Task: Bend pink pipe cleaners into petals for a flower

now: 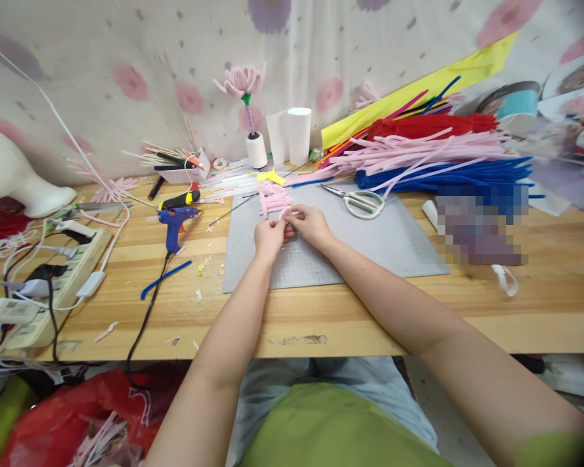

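left hand (268,237) and right hand (311,224) pinch one pink pipe-cleaner piece (285,213) together, over grey mat (370,253) | cut pink pieces (274,198) piled just beyond, within reach | scissors (357,201) aside on mat, blades clear of hands

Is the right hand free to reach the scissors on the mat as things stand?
Probably not yet: the right hand and left hand both pinch a pink pipe cleaner piece. The scissors lie close, unobstructed.

Floral curtain (126,71) behind wood workbench (418,311); bright, even light.
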Motion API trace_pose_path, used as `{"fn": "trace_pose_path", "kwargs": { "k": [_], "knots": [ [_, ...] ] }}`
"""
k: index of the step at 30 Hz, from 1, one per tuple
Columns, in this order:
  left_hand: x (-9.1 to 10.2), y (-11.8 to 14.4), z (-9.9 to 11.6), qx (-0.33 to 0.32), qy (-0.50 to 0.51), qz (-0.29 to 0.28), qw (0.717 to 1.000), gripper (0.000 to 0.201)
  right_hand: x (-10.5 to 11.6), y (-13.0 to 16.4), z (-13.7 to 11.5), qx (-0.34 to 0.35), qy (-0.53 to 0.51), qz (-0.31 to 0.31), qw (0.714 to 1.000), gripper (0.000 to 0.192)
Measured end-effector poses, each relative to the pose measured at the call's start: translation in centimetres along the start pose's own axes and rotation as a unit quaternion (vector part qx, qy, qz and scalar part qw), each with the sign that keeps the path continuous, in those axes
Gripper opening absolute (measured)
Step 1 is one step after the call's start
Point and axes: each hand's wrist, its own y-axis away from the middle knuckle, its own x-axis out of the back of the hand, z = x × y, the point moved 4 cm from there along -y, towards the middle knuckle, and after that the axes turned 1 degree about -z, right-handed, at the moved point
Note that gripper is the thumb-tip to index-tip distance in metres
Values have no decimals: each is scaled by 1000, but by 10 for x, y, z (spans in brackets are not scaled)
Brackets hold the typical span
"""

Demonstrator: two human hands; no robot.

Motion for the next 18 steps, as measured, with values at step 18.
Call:
{"fn": "trace_pose_path", "kwargs": {
  "k": [18],
  "knots": [
    [1,-4,-4,-34,18,56,998,15,2,8,-19,5,135,30,990,26]
  ]
}}
